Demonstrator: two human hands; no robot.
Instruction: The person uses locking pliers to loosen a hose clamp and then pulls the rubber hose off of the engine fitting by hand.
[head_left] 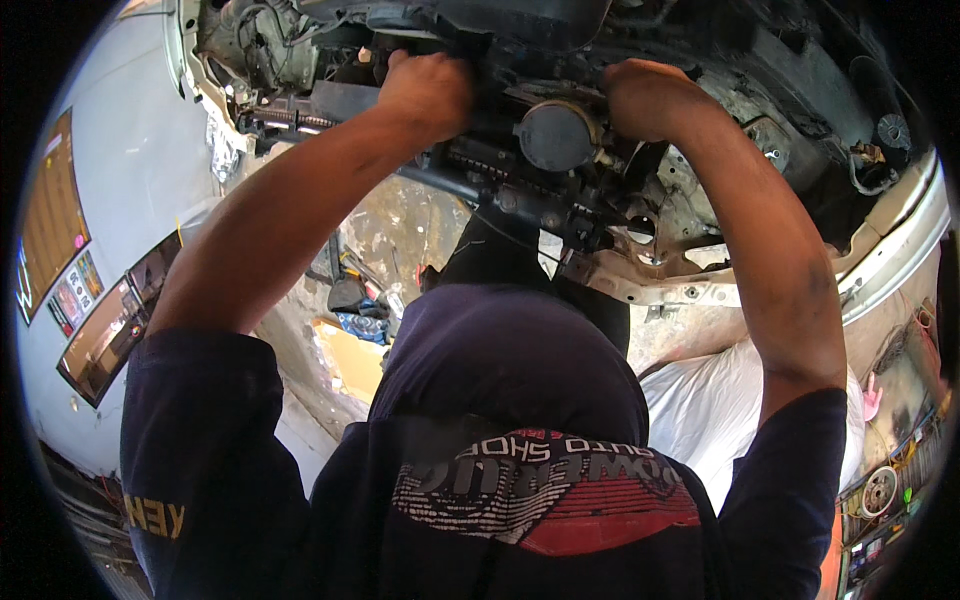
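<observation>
Both my arms reach forward into an opened vehicle engine bay. My left hand (pixel 425 95) is curled closed at the dark parts left of centre; its fingertips are hidden, and what it grips cannot be made out. Deeper right, my right hand (pixel 655 100) is also closed, knuckles up, beside a round dark grey part with a flat face (pixel 556 136). Its fingers are lost in shadow among the parts. Between the hands and above them sits a large black cover (pixel 525 20). Below the round part runs a dark crossbar (pixel 520 205).
The pale vehicle body edge (pixel 690 292) curves along the right. On the floor beneath lie several hand tools (pixel 360 275) and a flat piece of cardboard (pixel 350 355). A white sheet (pixel 705 410) drapes at the right, near a cluttered shelf (pixel 880 500). Framed pictures hang on the left wall.
</observation>
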